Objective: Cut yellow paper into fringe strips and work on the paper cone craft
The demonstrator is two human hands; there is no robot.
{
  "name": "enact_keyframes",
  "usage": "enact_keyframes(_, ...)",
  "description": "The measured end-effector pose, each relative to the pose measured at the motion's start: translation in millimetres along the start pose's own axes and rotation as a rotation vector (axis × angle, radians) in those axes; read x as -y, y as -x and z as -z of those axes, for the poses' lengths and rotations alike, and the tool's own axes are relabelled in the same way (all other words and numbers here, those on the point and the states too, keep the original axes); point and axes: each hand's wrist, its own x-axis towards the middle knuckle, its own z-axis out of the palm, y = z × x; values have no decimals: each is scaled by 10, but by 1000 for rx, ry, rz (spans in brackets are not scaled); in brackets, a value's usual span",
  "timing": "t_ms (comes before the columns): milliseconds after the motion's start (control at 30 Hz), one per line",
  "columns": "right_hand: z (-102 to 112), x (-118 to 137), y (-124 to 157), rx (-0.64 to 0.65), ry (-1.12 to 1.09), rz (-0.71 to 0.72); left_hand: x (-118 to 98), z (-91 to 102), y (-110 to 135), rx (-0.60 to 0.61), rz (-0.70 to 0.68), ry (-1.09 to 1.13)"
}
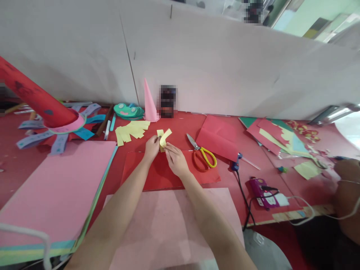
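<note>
My left hand (152, 148) and my right hand (176, 159) meet over a red sheet of paper (157, 176) and together pinch a pale yellow paper strip (164, 138) that is bent into a loop. Both hands have their fingers closed on it. A pile of similar yellow strips (132, 130) lies just to the left. Scissors with red and yellow handles (203, 154) rest to the right of my right hand.
A stack of pink card (56, 191) fills the left, more pink card (168, 225) lies near me. A pink cone (149, 103), green paper shapes (128, 110), a red tube with paper strips (45, 108), a glue gun (237, 162), a purple device (263, 192), paper scraps (281, 137) and another person's arm (347, 195) surround the red table.
</note>
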Motion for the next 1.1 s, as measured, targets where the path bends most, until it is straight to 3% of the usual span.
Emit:
enact_keyframes(200, 20, -24, -1, -19, 33, -29, -12, 2, 24, 9, 41, 62)
enact_keyframes(367, 31, 21, 5, -59, -80, -101, -14, -3, 28, 7, 10, -31)
enact_keyframes(500, 33, 2, -2, -261, -257, -345, -38, -17, 39, 48, 7, 54)
enact_keyframes(633, 29, -60, -17, -250, -453, -557, -118, -40, 96, 139, 14, 287)
enact_keyframes(833, 20, -74, -10, -47, -389, -480, -252, -102, 230, 245, 11, 502)
enact_keyframes(1100, -73, -175, -21, -81, -530, -437, -180, -151, 226, 402, 113, 678)
